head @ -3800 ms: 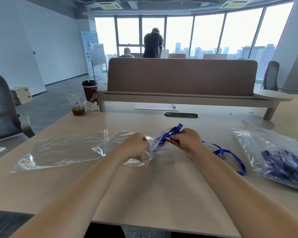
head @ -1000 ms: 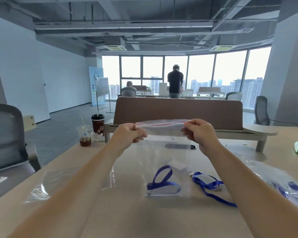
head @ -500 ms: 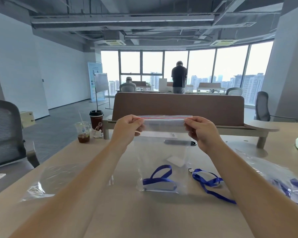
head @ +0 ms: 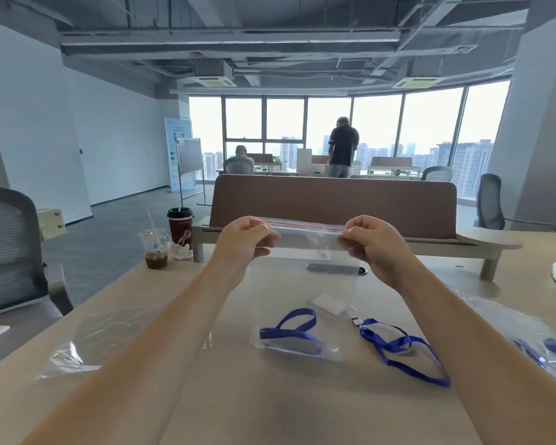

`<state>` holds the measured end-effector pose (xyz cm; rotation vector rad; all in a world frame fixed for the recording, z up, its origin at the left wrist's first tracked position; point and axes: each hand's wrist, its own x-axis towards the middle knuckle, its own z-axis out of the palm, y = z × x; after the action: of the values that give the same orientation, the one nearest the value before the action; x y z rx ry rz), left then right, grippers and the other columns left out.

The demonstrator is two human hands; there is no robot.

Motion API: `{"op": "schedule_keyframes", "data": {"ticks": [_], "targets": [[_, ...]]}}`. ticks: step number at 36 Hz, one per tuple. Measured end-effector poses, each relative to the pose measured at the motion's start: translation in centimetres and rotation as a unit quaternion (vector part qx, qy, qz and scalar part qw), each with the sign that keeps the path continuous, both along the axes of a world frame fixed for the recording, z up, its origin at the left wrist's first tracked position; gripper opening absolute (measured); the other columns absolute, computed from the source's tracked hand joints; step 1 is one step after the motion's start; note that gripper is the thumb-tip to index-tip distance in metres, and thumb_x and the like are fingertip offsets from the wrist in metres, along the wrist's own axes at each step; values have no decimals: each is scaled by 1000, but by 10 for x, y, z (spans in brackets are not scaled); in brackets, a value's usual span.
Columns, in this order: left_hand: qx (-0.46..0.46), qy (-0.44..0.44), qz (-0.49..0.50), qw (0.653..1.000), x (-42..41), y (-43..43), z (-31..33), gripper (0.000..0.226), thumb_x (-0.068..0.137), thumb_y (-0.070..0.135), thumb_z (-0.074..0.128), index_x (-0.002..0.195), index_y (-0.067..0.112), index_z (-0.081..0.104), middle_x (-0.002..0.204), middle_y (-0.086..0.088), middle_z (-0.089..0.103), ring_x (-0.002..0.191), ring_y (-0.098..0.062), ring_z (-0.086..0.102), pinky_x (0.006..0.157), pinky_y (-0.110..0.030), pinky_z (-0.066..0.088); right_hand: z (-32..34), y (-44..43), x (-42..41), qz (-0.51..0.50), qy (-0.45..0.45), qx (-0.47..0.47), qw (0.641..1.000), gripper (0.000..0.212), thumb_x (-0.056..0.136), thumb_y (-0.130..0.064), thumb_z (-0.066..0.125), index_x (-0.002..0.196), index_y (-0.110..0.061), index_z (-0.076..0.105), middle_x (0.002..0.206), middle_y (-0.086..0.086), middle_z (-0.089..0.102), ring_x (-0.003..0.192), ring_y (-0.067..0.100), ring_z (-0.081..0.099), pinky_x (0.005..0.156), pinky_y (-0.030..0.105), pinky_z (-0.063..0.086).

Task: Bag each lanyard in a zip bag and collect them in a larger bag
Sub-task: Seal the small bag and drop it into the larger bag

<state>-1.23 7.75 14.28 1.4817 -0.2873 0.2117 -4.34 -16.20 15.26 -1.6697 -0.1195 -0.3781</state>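
The blue lanyard (head: 289, 332) lies coiled at the bottom of the clear zip bag (head: 302, 284), which you are holding upright over the tabletop (head: 270, 406). The bag's lower edge is down at the surface, but you cannot tell whether it touches. Your left hand (head: 241, 239) has its grip pinched on the left end of the red-lined zip strip, thumb against curled fingers. Your right hand (head: 373, 242) pinches the right end the same way. The strip runs level and taut between the two hands.

A small white piece shows through the bag above the lanyard; whether it is inside or behind is unclear. Just right of the bag, a second blue lanyard (head: 398, 348) lies loose on the tabletop, its clip end nearest the bag. Farther right, at the frame edge, a larger clear bag (head: 527, 332) holds more blue lanyards. To your left lies an empty clear bag (head: 93, 335), flat. At the far left corner stand a plastic cup (head: 154, 248) of dark drink and a lidded paper cup (head: 180, 228), side by side.
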Motion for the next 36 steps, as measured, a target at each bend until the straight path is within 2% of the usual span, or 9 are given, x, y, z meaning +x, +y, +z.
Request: {"op": "schedule_keyframes", "data": {"ticks": [2,5,12,17,23,25,29,33,36], "targets": [[8,3,-1,1000,2,0,-2,2,92,9,66,91,7,66,83,-8,76,73,-17,68,73,-31,55,2,0,-1,9,0,-27,1000,10,90,0,61,86,-8,65,73,5,68,68,17,56,65,27,46],[29,-3,15,999,4,1,-2,10,89,11,72,91,8,63,82,-7,76,70,-16,68,70,-30,57,5,-1,-2,10,-2,-72,997,4,89,-6,69,87,-9,71,73,4,66,68,16,54,65,28,45],[49,-8,0,999,0,3,4,8,89,12,72,88,10,65,81,-7,74,69,-15,69,72,-32,59,11,-6,-5,-4,-19,-159,987,4,87,-11,73,86,-8,76,68,2,67,65,13,55,67,29,47],[83,-6,-17,996,0,6,7,11,88,14,73,86,8,64,81,-6,73,71,-13,66,72,-30,50,16,-7,-10,-12,-27,-213,977,10,89,-14,70,86,-6,76,67,3,68,59,7,56,66,24,47],[51,7,-79,996,-5,5,7,5,88,11,72,85,8,69,75,-5,67,64,-13,53,62,-26,39,20,-7,-10,-24,-34,-244,969,10,90,-11,68,87,-4,75,69,2,68,57,4,56,66,20,48],[72,0,-56,996,-4,4,6,5,87,11,72,84,8,72,75,-5,67,62,-12,50,60,-24,38,22,-6,-9,-35,-36,-280,959,8,89,-12,69,86,-7,74,71,0,68,59,5,56,65,19,45],[96,-34,-6,995,-3,1,6,6,86,10,73,85,4,73,69,-2,67,60,-11,51,58,-22,40,29,-5,-8,-47,-24,-402,914,7,87,-20,72,83,-14,73,71,-7,65,65,8,56,63,22,41],[129,-77,28,988,-2,-2,5,9,86,11,72,77,7,74,71,-7,69,59,-6,56,60,-21,41,35,2,-8,-36,-28,-432,901,9,86,-27,75,86,-18,74,75,-10,67,68,6,58,63,20,40],[146,-93,39,984,-1,-3,5,11,86,11,72,76,9,74,71,-8,70,57,-4,56,58,-15,41,37,5,-9,-30,-34,-434,900,6,87,-25,75,86,-20,76,77,-9,70,72,7,61,65,19,42]]}}
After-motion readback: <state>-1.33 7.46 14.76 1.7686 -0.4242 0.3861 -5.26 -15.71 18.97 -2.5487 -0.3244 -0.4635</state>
